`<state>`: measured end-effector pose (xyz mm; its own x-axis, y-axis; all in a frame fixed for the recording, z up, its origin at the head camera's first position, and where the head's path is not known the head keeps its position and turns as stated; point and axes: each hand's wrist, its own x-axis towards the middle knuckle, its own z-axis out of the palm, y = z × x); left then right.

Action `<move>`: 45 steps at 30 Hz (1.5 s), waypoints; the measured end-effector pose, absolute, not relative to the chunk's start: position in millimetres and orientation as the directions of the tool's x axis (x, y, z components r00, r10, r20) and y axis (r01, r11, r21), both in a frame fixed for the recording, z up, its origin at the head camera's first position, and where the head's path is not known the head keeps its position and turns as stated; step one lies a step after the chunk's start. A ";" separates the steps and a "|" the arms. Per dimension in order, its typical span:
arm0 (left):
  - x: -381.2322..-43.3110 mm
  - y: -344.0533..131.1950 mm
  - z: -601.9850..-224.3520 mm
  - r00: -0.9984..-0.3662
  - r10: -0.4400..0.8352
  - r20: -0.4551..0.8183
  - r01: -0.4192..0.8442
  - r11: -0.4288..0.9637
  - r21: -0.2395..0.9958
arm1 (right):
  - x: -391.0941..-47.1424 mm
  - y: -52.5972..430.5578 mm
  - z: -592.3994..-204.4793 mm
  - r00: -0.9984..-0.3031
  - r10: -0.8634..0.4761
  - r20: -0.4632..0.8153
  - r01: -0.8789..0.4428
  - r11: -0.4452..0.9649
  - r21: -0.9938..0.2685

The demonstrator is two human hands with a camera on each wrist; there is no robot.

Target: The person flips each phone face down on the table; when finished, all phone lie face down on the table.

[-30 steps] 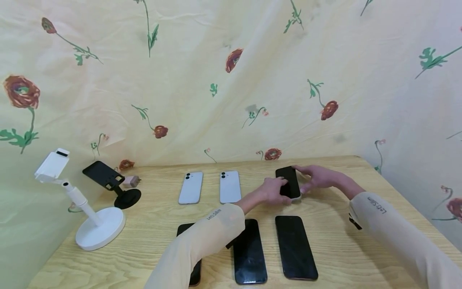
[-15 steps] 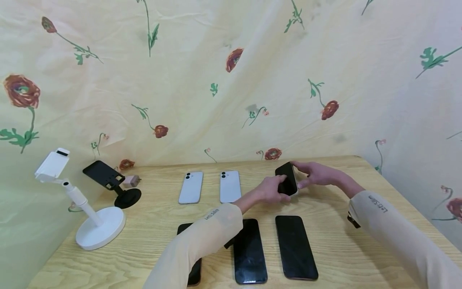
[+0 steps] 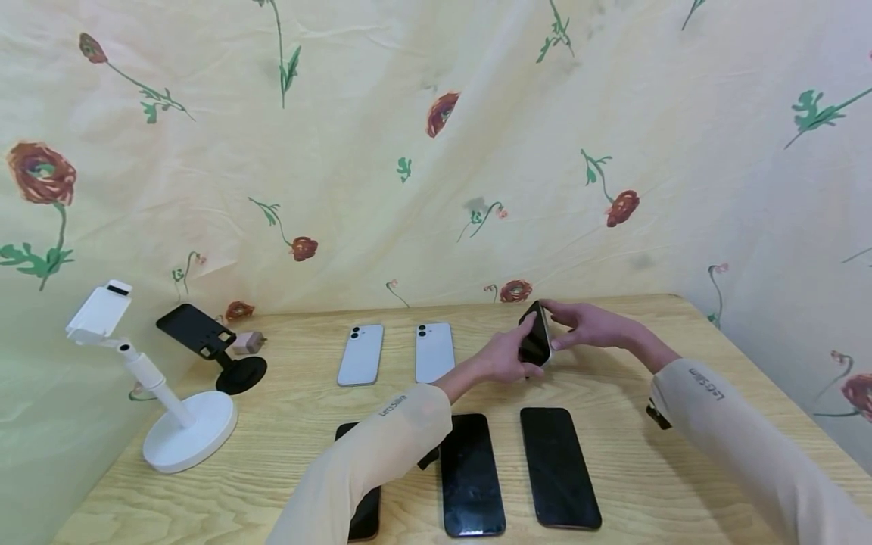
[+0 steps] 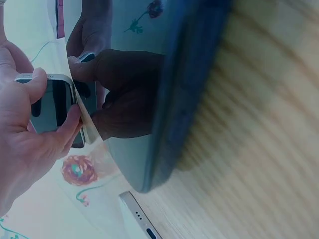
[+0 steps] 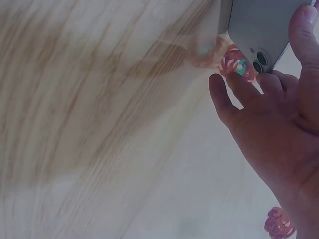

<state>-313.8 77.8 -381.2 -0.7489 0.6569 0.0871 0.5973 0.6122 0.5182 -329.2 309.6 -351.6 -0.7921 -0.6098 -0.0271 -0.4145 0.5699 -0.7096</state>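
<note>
A smartphone with a dark screen and pale frame is at the far side of the table, tipped up on its left long edge. My left hand holds it from the left, index finger and thumb at its edges; the left wrist view shows these fingers on the phone. From the right, my right hand grips the far end and right edge. In the right wrist view the phone's pale back shows two camera lenses, with the thumb on a long side and fingertips at the camera corner.
Two white phones lie face down to the left. Nearer are dark-screened phones, one partly under my left sleeve. A white phone stand, a black stand and a small pinkish plug stand at the left.
The held phone has turned from lying nearly flat to standing steeply on its left edge. My right hand has shifted slightly left and up with its right side; the left index finger has risen.
</note>
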 end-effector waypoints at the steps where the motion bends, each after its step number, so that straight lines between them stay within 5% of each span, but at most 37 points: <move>1: -314.5 77.0 -381.4 -0.748 0.657 0.091 0.595 0.604 0.531 | -330.1 308.9 -352.3 -0.792 -0.610 -0.028 -0.408 0.564 -0.718; 45: -319.7 53.5 -382.0 -0.715 0.689 0.120 0.527 0.418 0.740 | -340.3 274.8 -364.7 -0.748 -0.664 -0.002 -0.372 0.422 -0.826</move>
<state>-319.7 53.5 -382.0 -0.7149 0.6888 0.1202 0.5271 0.4180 0.7398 -340.3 274.8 -364.7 -0.7481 -0.6636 -0.0018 -0.3725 0.4221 -0.8265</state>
